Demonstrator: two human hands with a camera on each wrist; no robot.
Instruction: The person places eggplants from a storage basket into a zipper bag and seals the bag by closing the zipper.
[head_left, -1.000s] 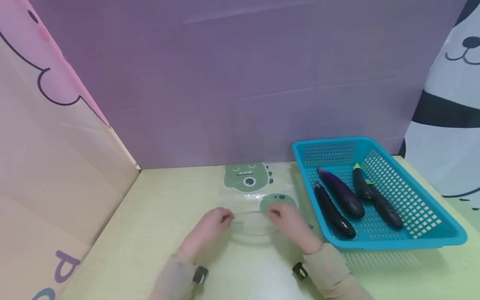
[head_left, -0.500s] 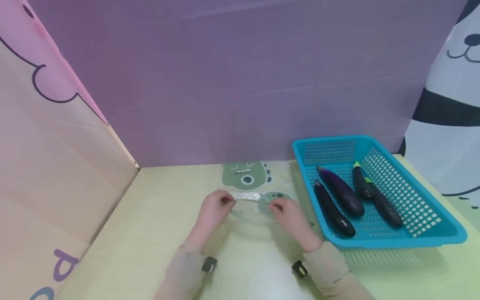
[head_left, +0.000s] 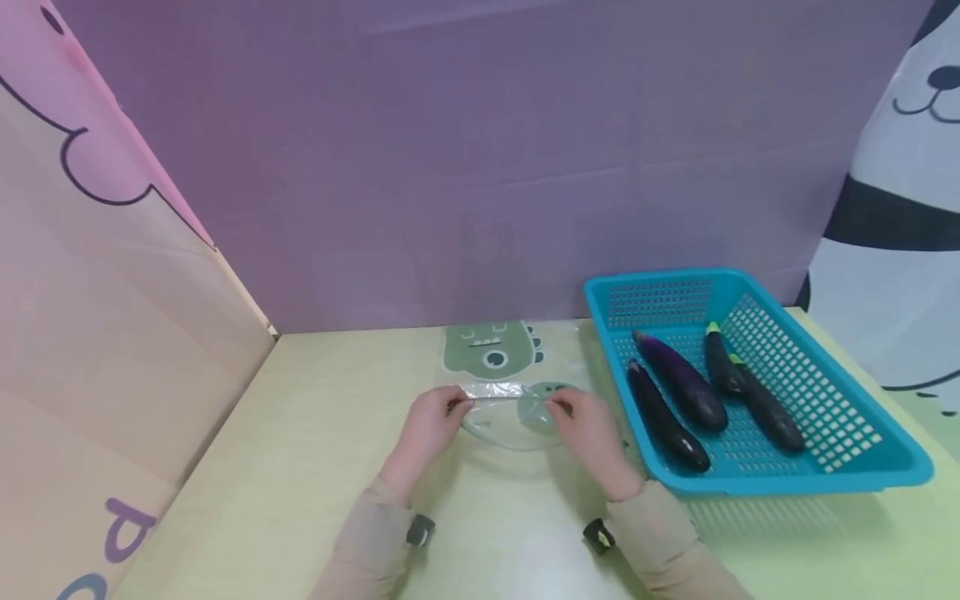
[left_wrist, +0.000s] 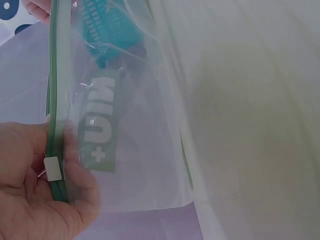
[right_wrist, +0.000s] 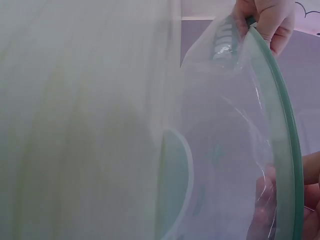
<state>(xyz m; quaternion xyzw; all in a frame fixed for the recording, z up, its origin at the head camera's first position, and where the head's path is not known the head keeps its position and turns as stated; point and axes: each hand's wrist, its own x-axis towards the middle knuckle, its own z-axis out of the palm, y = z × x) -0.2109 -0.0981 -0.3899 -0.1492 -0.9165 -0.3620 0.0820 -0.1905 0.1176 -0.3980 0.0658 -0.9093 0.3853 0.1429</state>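
Note:
A clear plastic slider bag (head_left: 487,354) with green dinosaur prints lies flat at its far end, its mouth raised between the two hands. In the head view, the left hand (head_left: 429,425) pinches the left end of the mouth. The left wrist view has that hand's thumb and fingers around the green zip strip (left_wrist: 56,90), right at the white slider (left_wrist: 53,169). My right hand (head_left: 592,429) pinches the strip's other end; its fingers (right_wrist: 262,207) show through the film in the right wrist view. Between the hands the far lip runs straight, while the near lip bows toward me.
Right of the bag stands a blue perforated basket (head_left: 847,392) holding several eggplants (head_left: 682,387). A purple sheet (head_left: 420,167) rises behind the pale table (head_left: 337,375), with cartoon-printed sheets on both sides.
Both hands have gone a little forward, the left one more, lifting the bag's mouth. Its far lip is now straighter and the near lip bows more plainly. The basket stays put.

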